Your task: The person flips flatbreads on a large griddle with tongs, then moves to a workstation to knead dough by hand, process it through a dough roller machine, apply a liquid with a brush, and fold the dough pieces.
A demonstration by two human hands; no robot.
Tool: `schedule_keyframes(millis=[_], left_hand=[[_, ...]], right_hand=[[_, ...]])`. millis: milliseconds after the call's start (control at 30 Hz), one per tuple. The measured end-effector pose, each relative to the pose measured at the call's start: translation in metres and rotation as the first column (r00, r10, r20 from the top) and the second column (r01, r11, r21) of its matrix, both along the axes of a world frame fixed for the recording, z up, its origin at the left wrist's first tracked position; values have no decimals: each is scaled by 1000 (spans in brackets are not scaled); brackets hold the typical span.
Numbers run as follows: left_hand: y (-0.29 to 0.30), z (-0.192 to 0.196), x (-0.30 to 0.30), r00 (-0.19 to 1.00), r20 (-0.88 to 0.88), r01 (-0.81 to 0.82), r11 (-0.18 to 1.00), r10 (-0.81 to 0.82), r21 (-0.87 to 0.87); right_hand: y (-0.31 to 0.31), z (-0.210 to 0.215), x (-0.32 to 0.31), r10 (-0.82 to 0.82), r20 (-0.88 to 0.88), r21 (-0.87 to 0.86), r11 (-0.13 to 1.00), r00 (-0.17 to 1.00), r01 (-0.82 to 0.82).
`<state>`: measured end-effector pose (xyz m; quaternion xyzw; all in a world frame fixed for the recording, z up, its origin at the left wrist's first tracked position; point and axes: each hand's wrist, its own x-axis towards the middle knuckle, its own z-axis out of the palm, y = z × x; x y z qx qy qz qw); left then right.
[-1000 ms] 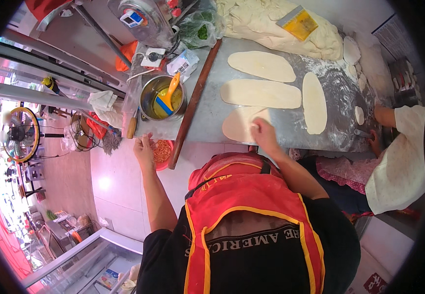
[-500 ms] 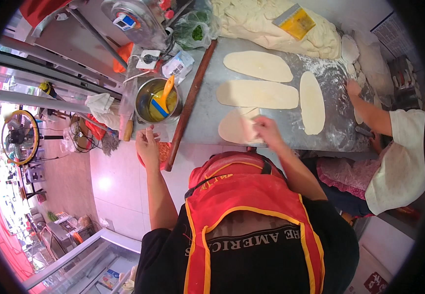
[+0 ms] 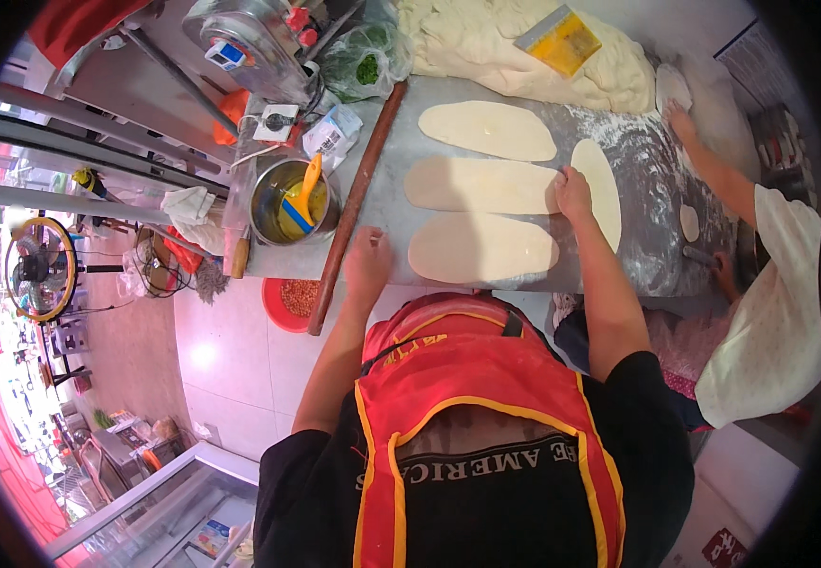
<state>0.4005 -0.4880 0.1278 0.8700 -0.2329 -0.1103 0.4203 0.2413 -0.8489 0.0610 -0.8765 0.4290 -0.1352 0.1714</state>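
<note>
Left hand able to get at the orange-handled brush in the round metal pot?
Likely yes: the brush sticks up from the pot; only the long brown wooden rod lies between it and the left hand, probably easily crossed.

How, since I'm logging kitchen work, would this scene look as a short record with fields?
left hand: beside the wooden rod, contact unclear
right hand: at the right end of the middle dough sheet
other dough: far sheet, near sheet, right sheet, large dough mass
vessel: metal pot with orange-handled brush
by rod's near end: red bowl
</note>
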Motion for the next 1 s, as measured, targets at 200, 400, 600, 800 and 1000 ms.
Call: schedule_keyframes(millis=[200,400,600,800,1000], left_hand=[[-11,-45,3,948,310,42,994,-73,105],[-13,-59,0,875,467,52,984,-127,170],[-17,-59,-3,879,468,10,982,-97,187],[-19,-57,-3,894,436,19,982,-102,190],[-14,-60,-4,902,426,-2,984,-76,181]], right_hand=[[-15,20,9,74,-214,217,976,974,-26],[28,13,31,120,126,279,948,985,-151],[97,12,114,-70,292,673,724,954,-153],[178,-9,160,397,398,189,847,827,-497],[120,-1,136,14,342,522,829,940,-202]])
